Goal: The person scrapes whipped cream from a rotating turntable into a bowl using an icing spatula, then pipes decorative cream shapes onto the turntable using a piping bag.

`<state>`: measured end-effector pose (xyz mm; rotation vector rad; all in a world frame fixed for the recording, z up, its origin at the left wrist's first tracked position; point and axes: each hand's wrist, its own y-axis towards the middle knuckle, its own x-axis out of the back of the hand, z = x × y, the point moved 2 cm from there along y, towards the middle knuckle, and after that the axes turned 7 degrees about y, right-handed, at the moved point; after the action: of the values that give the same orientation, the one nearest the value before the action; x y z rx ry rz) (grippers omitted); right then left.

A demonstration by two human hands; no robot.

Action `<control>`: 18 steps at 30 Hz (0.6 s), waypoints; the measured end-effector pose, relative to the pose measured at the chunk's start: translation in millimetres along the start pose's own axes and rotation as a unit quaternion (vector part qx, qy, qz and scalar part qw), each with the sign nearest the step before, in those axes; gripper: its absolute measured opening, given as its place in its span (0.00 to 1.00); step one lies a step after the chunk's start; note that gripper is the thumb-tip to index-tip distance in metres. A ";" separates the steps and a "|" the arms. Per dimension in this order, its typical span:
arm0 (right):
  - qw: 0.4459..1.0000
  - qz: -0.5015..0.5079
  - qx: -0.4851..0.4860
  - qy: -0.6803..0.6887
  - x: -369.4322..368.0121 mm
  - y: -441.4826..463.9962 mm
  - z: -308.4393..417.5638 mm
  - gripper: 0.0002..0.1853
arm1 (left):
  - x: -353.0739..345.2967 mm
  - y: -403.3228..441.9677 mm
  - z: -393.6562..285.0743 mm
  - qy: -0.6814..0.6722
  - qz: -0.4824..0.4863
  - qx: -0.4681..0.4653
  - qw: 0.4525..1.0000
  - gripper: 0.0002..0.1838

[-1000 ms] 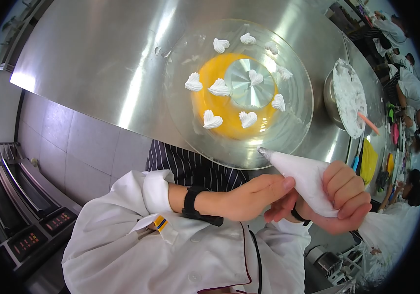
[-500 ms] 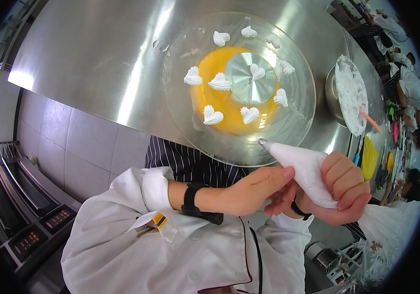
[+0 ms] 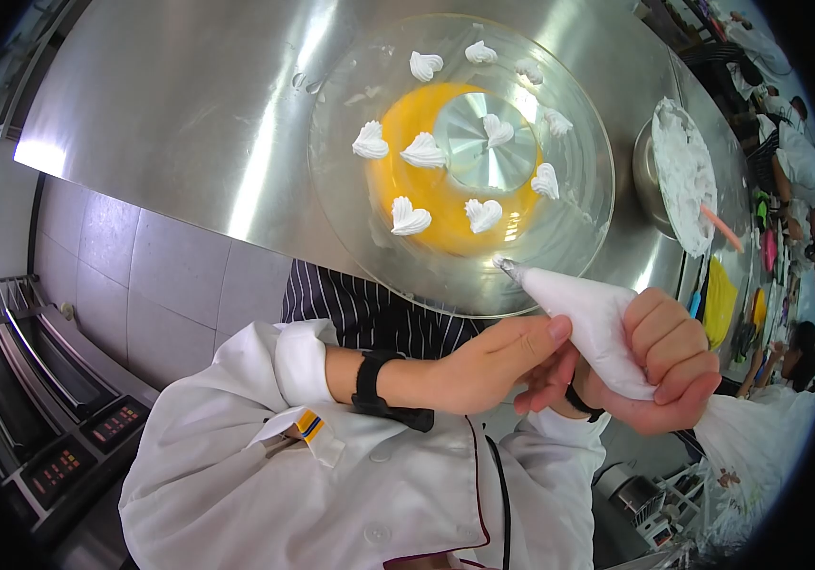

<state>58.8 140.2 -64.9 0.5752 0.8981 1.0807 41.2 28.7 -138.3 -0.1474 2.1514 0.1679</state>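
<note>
In my right hand is a white piping bag, its full end squeezed in the closed fist. My left hand is at the bag's near side, fingers curled and thumb against it, partly hidden by the bag. The metal nozzle points down-left over the near rim of a clear round turntable, with a bit of white cream at its tip. Several white piped cream shells, many in heart-shaped pairs, sit on the turntable. A yellow ring shows through around its silver hub.
A metal bowl stands right of the turntable, with white cream and an orange-handled tool beside it. The steel table extends left. A yellow cloth lies at right, where other people work. Equipment with control panels is lower left.
The nozzle tip has moved slightly up and left, and a bit of cream now shows at it. The turntable appears slightly higher in view. Both hands keep their hold.
</note>
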 end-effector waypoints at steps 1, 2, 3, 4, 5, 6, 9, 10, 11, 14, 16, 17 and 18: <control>1.000 -0.002 0.002 0.002 0.2 -0.3 -0.1 0.19 | -0.5 -0.2 -0.4 0.000 -0.003 -0.001 1.000 0.28; 1.000 -0.003 0.001 0.001 0.3 -0.3 -0.1 0.19 | -0.8 -0.3 -0.4 0.000 -0.006 -0.002 1.000 0.28; 1.000 -0.002 0.001 0.002 0.4 -0.2 -0.2 0.19 | -0.4 -0.1 -0.3 0.000 -0.006 -0.002 1.000 0.28; 1.000 -0.001 0.000 0.003 0.1 -0.6 -0.3 0.19 | 0.0 -0.3 -0.6 0.007 -0.004 -0.003 1.000 0.28; 1.000 -0.002 0.000 0.004 0.0 -1.2 -0.5 0.19 | 0.4 -0.6 -0.9 0.014 -0.002 -0.004 1.000 0.27; 1.000 -0.006 0.003 -0.002 0.1 -1.6 -0.6 0.19 | 0.6 -0.9 -1.2 0.014 -0.004 -0.004 1.000 0.27; 1.000 -0.009 0.007 -0.007 0.6 -2.1 -0.3 0.20 | -0.2 -0.8 -1.7 0.015 -0.008 -0.002 1.000 0.27; 1.000 -0.007 0.008 -0.005 0.6 -2.0 -0.4 0.20 | -0.4 -0.9 -2.1 0.014 -0.007 -0.004 1.000 0.27; 1.000 -0.008 0.007 -0.005 0.5 -1.9 -0.7 0.20 | -0.4 -0.9 -2.4 0.012 -0.006 -0.005 1.000 0.27; 1.000 -0.011 0.012 0.000 0.7 -1.9 -0.7 0.20 | 0.1 -1.1 -1.6 0.015 -0.007 -0.005 1.000 0.27; 1.000 -0.003 0.012 0.003 0.9 -1.4 -0.2 0.19 | 0.1 -1.0 -2.2 0.015 -0.004 -0.007 1.000 0.27; 1.000 -0.004 0.011 0.002 0.6 -1.6 -0.5 0.19 | -0.2 -1.1 -2.7 0.015 -0.001 -0.010 1.000 0.27; 1.000 -0.007 0.011 0.006 0.6 -2.1 -0.9 0.19 | -0.5 -1.2 -2.8 0.014 -0.001 -0.010 1.000 0.27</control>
<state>59.3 139.9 -67.1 0.5816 0.9243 1.0640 39.4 27.1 -136.4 -0.1642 2.1788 0.1865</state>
